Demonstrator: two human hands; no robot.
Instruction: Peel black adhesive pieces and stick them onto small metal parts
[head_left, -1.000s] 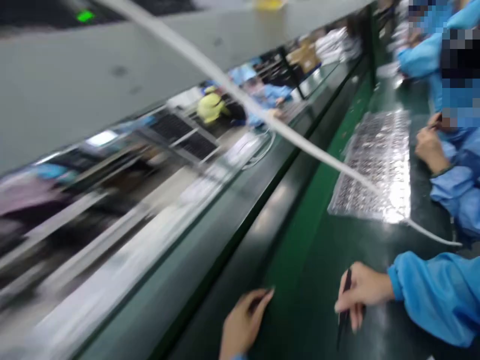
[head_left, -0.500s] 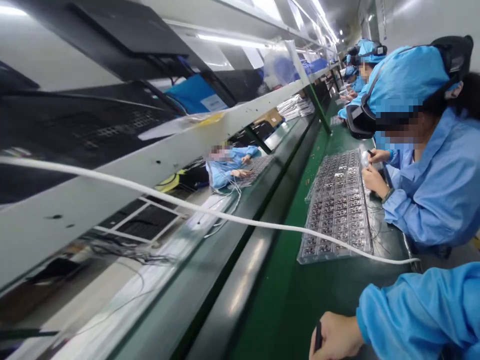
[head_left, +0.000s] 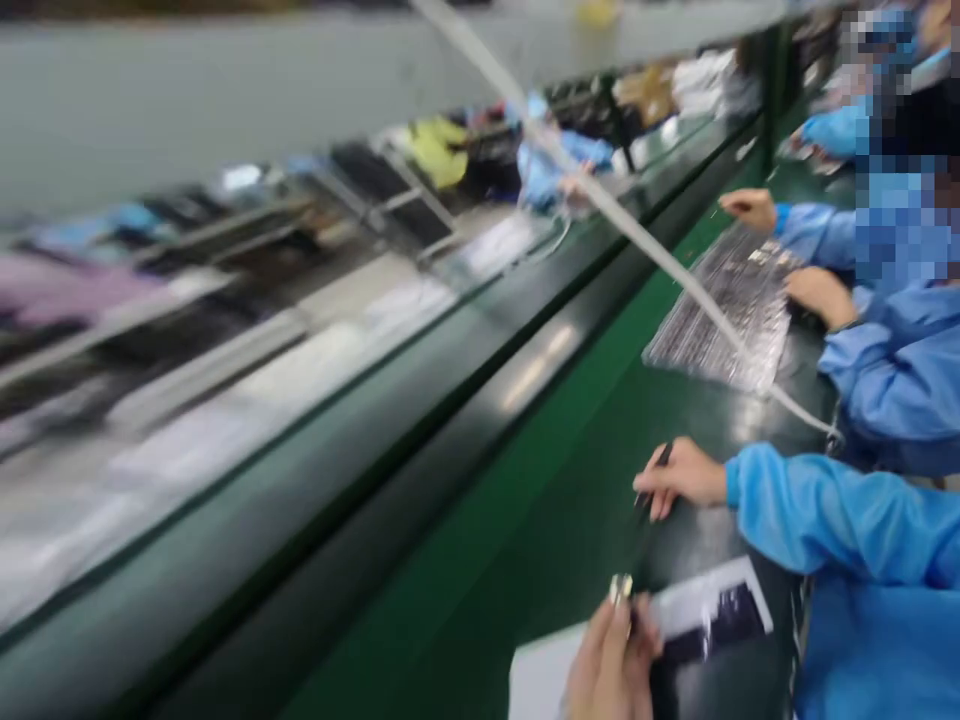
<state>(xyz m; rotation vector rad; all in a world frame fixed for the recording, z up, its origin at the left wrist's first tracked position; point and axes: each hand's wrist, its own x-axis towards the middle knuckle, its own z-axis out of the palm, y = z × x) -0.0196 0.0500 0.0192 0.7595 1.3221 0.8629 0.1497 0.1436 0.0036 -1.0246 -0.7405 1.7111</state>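
My right hand [head_left: 686, 474], in a blue sleeve, reaches over the green bench. Its fingers are closed on a slim black pen-like tool [head_left: 664, 456], tip pointing down; blur hides its exact kind. Nearer the bottom edge, my left hand [head_left: 611, 660] pinches a small shiny metal part [head_left: 620, 588] between the fingertips. Beside the left hand lie a white sheet [head_left: 540, 672] and a white card with dark strips [head_left: 720, 615]. The two hands are apart.
A co-worker on my right reaches over a clear compartment tray [head_left: 724, 300]. A white cable [head_left: 660, 250] hangs across the view. A dark metal rail [head_left: 480, 390] runs along the green bench [head_left: 480, 540]. Another person in blue [head_left: 555, 165] sits across the line.
The view has swung downward, bringing my left hand with the metal part into sight. My right hand appears higher in view, still holding the black tool. The co-worker's hands have spread over the tray.
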